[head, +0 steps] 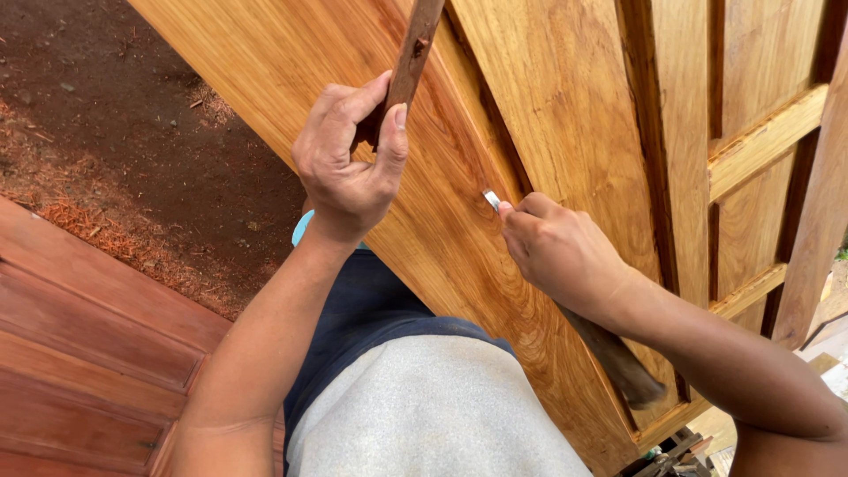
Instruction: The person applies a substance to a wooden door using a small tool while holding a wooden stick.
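Head view is the only one, and it looks down on both my hands at a big wooden door [424, 203] of golden colour that leans in front of me. My left hand [349, 163] is closed around a thin dark wooden stick [412, 53], with the thumb on one side and the fingers wrapped on the other; this stick goes up out of the picture, so I cannot tell what is at its far end. My right hand [556, 252] is closed too, and it holds a small tool with a light metal tip [491, 199]. The tip touches the door just beside the dark groove [503, 132] between the wide plank and the next panel. A dark handle [618, 358] comes out below my right wrist; I think it belongs to the same tool, but my hand covers the joining. About progress, I judge that the work along this groove is in the middle: the wood already looks smooth and shiny on the wide plank, and the tip stands about halfway down the groove. How much of the groove is already treated, I cannot tell. On the left lies a reddish door panel [88, 353], and behind it is dark ground with wood shavings [97, 221].
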